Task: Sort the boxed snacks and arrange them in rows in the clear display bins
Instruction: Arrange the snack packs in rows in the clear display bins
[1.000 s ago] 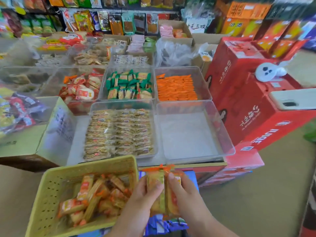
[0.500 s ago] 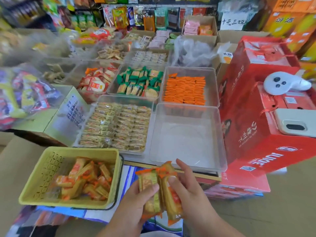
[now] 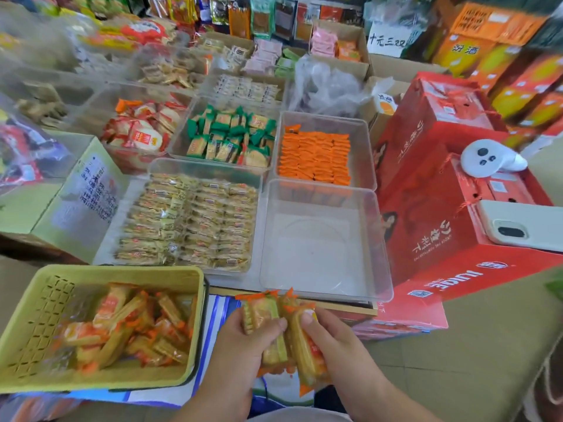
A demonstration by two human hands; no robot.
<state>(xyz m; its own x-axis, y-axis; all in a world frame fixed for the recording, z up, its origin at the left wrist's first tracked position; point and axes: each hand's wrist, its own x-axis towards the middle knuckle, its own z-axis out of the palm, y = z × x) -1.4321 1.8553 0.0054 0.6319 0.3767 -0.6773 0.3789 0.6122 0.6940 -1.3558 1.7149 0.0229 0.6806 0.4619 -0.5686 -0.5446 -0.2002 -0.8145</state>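
Observation:
Both hands hold a bunch of orange-and-yellow wrapped snack packs (image 3: pixel 275 327) upright, just below the front rim of an empty clear bin (image 3: pixel 326 242). My left hand (image 3: pixel 243 345) grips the left side of the bunch. My right hand (image 3: pixel 332 339) grips the right side, thumb on a pack's top. More packs of the same kind lie jumbled in a yellow basket (image 3: pixel 33 315) at the lower left. Beside the empty bin, another clear bin (image 3: pixel 189 220) holds rows of pale yellow packs.
Behind stand bins of orange packs (image 3: pixel 315 156), green packs (image 3: pixel 231 138) and red-white packs (image 3: pixel 143 132). Red cartons (image 3: pixel 451 226) stand right of the empty bin, with a phone (image 3: pixel 524 226) and a white controller (image 3: pixel 490 158) on top. An open cardboard box (image 3: pixel 85 196) sits at left.
The view has shifted so the basket and bins sit lower and larger in frame. Both hands keep holding the bunch of packs, which has spread slightly.

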